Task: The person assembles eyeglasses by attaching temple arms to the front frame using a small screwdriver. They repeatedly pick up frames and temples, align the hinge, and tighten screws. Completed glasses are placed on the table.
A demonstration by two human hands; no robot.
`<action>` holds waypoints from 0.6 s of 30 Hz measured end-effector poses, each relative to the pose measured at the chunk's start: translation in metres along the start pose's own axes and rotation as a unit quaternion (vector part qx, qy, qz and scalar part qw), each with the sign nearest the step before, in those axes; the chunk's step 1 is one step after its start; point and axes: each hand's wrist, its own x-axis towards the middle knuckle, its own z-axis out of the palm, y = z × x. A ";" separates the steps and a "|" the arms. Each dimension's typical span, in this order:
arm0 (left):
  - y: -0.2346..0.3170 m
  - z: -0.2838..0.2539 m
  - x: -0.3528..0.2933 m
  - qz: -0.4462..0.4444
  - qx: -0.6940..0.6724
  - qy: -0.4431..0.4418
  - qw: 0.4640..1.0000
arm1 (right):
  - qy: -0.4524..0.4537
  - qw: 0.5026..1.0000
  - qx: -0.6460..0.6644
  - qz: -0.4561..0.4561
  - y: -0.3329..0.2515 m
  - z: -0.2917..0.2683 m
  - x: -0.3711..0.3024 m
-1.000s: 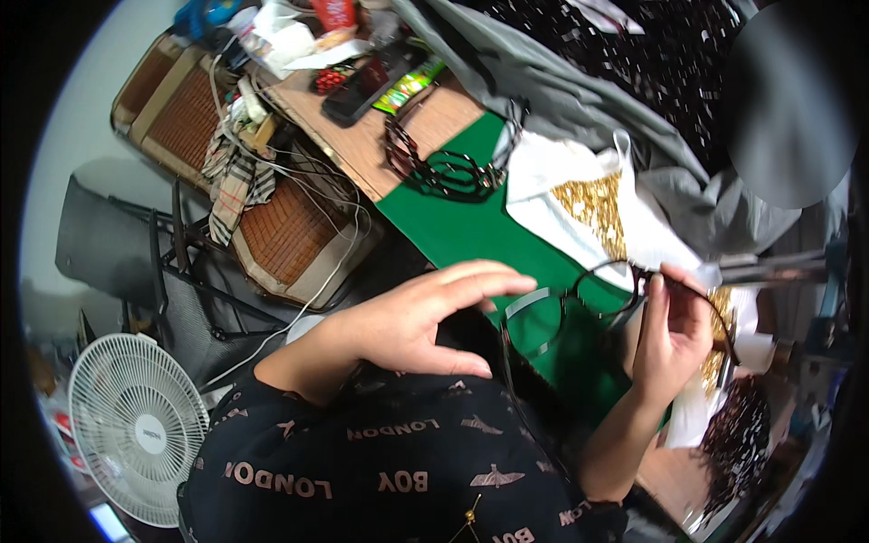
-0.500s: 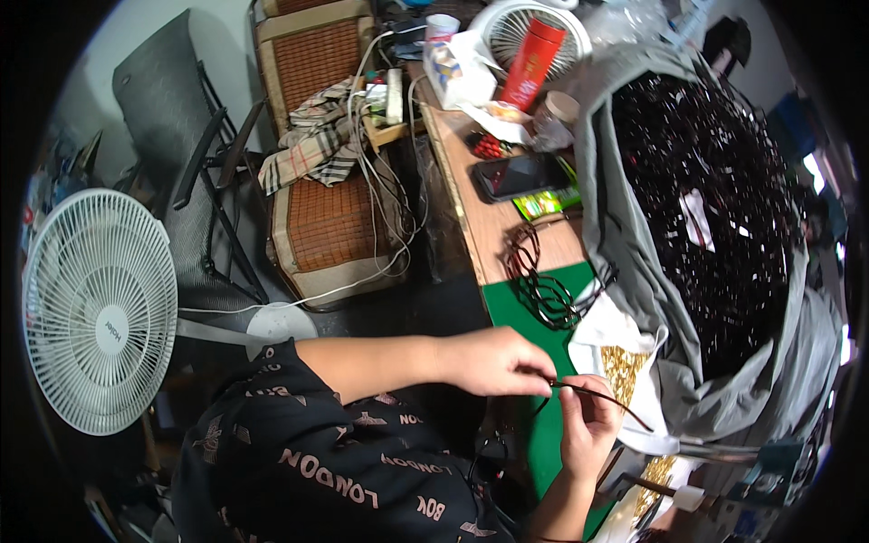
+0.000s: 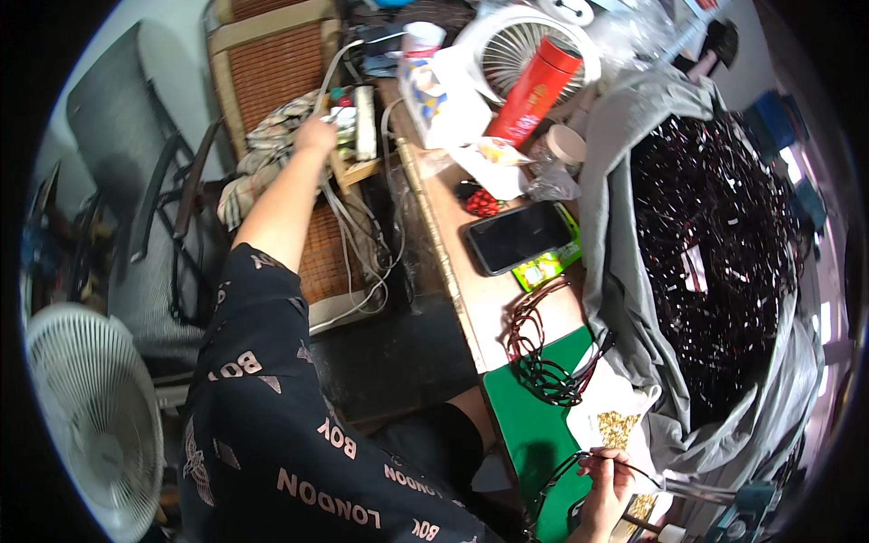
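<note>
My left hand (image 3: 317, 136) is stretched out to the far left, at the edge of a small wooden tray (image 3: 362, 170) by the chair. Its fingers are too small and hidden to make out. My right hand (image 3: 608, 489) is pinched on a thin dark cord (image 3: 639, 471) above the green mat (image 3: 566, 357). The cord bends away on both sides of the fingers. A bundle of similar dark cords (image 3: 543, 362) lies loosely looped where the mat meets the bare wood. Small gold pieces (image 3: 617, 427) sit on white cloth beside my right hand.
A grey cloth sack (image 3: 620, 281) full of dark, shiny strands stands along the table's right side. Farther back are a phone (image 3: 516, 237), a red flask (image 3: 536, 90), a lidded jar (image 3: 563, 147) and a small fan (image 3: 484, 56). White cables (image 3: 348, 226) hang over the chair.
My left hand has let go of the cord and moved far to the upper left, to the tray. The right hand keeps the cord and is lower in view. The view has shifted.
</note>
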 end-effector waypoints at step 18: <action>0.089 -0.183 -0.197 0.385 -0.552 -0.112 0.731 | -0.335 0.854 0.371 0.140 -0.023 0.113 0.037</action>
